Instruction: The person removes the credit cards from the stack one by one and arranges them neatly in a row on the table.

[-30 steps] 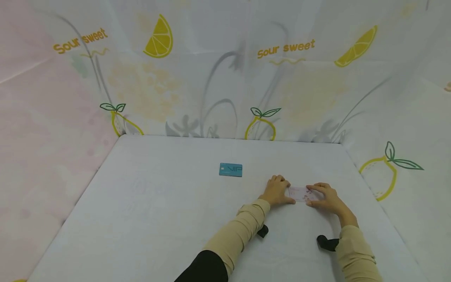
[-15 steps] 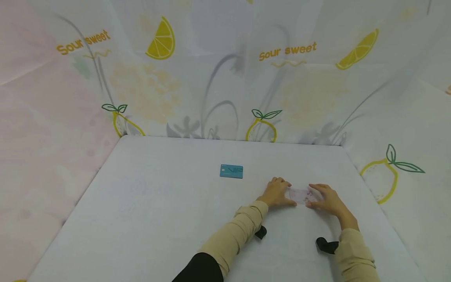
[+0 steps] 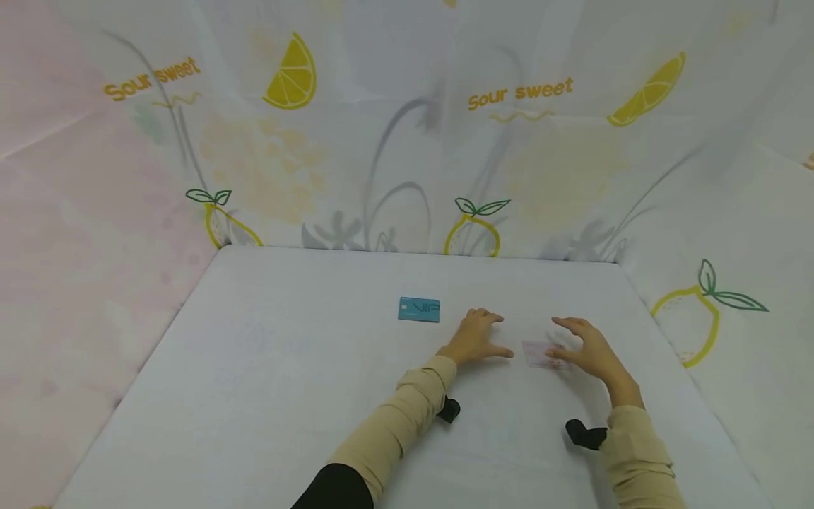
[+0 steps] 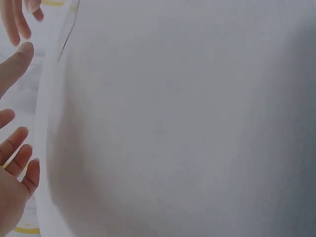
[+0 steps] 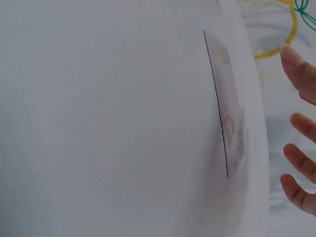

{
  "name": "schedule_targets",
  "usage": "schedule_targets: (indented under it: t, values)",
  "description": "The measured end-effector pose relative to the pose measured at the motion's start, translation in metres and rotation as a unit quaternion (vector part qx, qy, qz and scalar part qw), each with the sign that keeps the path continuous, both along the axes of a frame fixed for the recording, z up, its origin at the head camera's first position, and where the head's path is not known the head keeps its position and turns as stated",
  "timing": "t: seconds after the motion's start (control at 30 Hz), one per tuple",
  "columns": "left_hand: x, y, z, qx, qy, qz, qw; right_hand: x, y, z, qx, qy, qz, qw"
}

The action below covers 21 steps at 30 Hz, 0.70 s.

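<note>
A pale pink card with a faint printed pattern lies on the white table, right of the middle. In the right wrist view the same card shows at a slant, apart from the fingers. My right hand hovers over the card's right end, thumb and fingers spread, holding nothing. To the left of the card my left hand is raised with its thumb and fingers parted and nothing between them. A teal card marked VIP rests farther back, behind my left hand.
The white tabletop spreads mostly to the left of both arms. A printed cloth with lemons and the words "Sour sweet" hangs behind the table's far edge. Black wrist mounts stick out under both sleeves.
Both hands have let go of the pink card, which stays on the table. My left hand has moved left, away from it; my right hand has lifted a little above it.
</note>
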<state>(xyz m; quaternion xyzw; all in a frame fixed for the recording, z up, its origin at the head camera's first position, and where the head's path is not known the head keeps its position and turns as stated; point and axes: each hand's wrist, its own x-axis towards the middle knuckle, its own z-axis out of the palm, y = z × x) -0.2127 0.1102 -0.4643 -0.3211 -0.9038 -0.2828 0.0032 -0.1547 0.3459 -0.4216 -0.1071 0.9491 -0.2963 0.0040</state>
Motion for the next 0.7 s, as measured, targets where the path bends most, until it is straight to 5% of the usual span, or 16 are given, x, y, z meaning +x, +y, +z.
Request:
schedule_targets:
  t: [0.7]
  values:
    - [-0.022,-0.076,0.015,0.051,-0.038,0.048,0.9968,-0.022,-0.036,0.005,-0.019,-0.021,0.02,0.9994]
